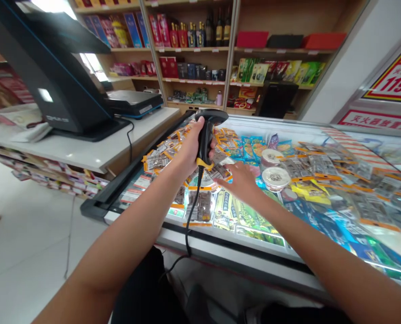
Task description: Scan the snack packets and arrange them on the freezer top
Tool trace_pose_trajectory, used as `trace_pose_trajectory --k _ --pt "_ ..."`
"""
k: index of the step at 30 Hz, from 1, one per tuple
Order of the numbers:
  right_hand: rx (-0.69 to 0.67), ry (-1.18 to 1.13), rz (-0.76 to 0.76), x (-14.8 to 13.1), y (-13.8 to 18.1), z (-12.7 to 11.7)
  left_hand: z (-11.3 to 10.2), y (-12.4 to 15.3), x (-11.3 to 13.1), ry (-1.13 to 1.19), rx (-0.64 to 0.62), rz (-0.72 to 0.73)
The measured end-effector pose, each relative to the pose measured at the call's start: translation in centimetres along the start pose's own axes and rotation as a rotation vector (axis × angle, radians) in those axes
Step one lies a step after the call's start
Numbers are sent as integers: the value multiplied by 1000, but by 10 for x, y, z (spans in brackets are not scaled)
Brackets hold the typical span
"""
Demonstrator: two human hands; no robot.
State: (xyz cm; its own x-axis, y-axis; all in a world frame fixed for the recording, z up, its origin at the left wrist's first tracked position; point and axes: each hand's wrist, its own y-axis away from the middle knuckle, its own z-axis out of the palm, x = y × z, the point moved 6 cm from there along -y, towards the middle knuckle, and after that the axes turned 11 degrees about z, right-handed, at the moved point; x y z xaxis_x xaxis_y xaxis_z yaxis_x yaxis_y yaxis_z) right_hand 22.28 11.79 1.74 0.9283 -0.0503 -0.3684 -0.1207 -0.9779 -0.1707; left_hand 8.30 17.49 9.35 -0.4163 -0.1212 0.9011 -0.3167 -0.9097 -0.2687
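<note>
My left hand [191, 145] is wrapped round the handle of a black and yellow barcode scanner [205, 137], held upright above the glass-topped freezer. From its base a black cable [191, 225] hangs over the front edge. My right hand [243, 180] reaches in from the right, thumb and fingers apart, just over the packets beside the scanner; whether a fingertip touches one I cannot tell. Small clear snack packets with orange edges [200, 204] lie spread on the glass below both hands. More such packets [310, 165] lie in a pile to the right.
The freezer [173, 231] has a dark frame, with ice cream tubs [276, 177] and colourful bags showing under its glass. A counter [95, 150] at the left carries a black checkout machine [61, 85] and a scale [133, 100]. Stocked shelves [193, 49] stand behind.
</note>
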Motion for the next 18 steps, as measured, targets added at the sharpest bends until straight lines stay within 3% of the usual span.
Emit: trace_pose_trajectory --k 5,12,14,18 --pt "-259 -169 -18 23 -1 -27 5 2 1 26 -15 13" --pt "-559 -223 120 102 5 -85 10 3 -9 23 -33 -23" --pt "-532 -281 178 118 3 -100 14 5 -12 23 -46 -32" --pt "-324 -514 252 127 -5 -117 32 15 -16 21 -166 -38"
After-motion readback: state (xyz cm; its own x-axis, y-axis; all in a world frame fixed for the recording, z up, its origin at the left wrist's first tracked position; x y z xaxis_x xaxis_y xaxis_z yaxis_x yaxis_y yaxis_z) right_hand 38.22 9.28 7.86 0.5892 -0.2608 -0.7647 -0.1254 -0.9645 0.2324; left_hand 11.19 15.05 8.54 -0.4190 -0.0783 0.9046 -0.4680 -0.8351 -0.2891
